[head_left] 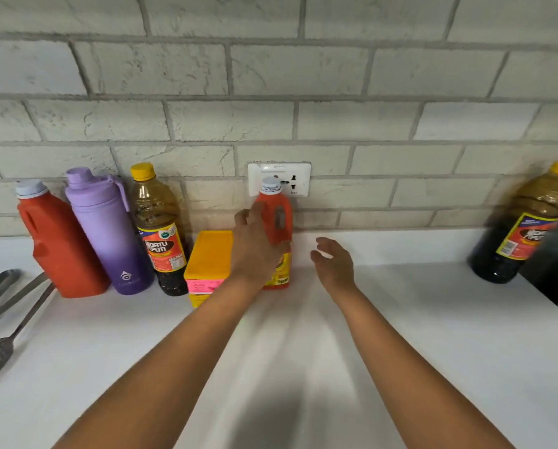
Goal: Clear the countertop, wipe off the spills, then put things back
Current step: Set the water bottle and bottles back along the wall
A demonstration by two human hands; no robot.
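Observation:
A small red bottle (pixel 279 218) with a white cap stands on the white countertop (pixel 433 335) near the back wall, just right of a yellow box (pixel 211 254). My left hand (pixel 255 247) grips this bottle around its middle, the thumb showing on its right side. My right hand (pixel 334 264) hovers just right of the bottle, fingers relaxed and holding nothing. Left of the box stand a yellow-capped brown bottle (pixel 159 228), a purple flask (pixel 109 231) and a large red jug (pixel 60 244).
Another yellow-capped dark bottle (pixel 523 228) stands at the far right beside a dark object (pixel 556 270) at the frame edge. Metal tongs (pixel 8 319) lie at the left edge. A wall outlet (pixel 297 179) sits behind the small bottle.

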